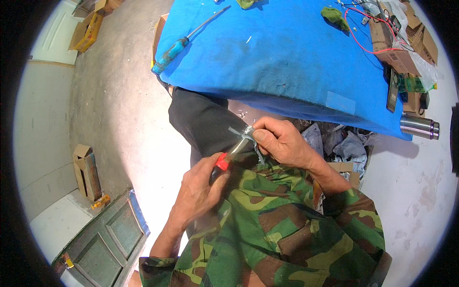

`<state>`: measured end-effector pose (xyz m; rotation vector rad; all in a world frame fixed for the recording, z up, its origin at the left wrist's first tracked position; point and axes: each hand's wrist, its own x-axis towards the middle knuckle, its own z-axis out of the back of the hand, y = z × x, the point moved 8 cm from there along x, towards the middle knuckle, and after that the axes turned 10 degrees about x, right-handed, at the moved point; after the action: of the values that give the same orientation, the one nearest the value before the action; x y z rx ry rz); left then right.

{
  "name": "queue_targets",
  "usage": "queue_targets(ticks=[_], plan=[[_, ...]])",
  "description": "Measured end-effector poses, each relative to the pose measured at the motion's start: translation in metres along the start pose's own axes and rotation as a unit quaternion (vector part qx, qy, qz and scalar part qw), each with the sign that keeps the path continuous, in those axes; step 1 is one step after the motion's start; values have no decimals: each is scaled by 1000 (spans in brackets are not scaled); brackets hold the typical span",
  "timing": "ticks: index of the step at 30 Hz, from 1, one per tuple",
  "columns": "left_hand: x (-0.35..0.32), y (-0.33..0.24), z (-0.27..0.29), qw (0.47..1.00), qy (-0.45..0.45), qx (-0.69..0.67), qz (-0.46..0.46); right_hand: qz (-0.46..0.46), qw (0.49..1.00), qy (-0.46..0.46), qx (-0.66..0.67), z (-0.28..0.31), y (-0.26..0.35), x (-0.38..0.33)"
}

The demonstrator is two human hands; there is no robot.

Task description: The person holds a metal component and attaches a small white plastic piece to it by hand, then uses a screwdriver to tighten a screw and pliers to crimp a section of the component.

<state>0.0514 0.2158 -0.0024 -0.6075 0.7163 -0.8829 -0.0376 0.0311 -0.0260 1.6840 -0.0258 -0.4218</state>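
Observation:
My left hand (198, 184) is closed around the handle of a tool with a red and black grip (222, 161) and a shiny metal blade or shaft; its exact kind is unclear. The metal end points away from me and meets a small grey piece (248, 131). Between thumb and fingers, my right hand (282, 141) pinches this grey piece. Thin grey strips (261, 157) stick out from it, some hanging down. Both hands are close together above my dark trouser leg (201, 117), and my fingers hide part of the grey piece.
Ahead stands a table with a blue cover (287, 52), holding a blue-handled screwdriver (172, 55), a green cloth (335, 18) and a red cable (356, 38). At its right are cardboard (397, 60), a plastic bottle (416, 83) and a metal cylinder (420, 127). Crumpled bags (346, 148) lie below.

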Motion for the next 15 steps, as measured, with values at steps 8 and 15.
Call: queue_targets(ticks=[8,15], plan=[[-4,1,-1,999,-27,-20,7,38,998,-39,-27,3,4,-4],[-3,-3,-6,999,-32,-34,19,98,987,-75,-108,1,14,-7]])
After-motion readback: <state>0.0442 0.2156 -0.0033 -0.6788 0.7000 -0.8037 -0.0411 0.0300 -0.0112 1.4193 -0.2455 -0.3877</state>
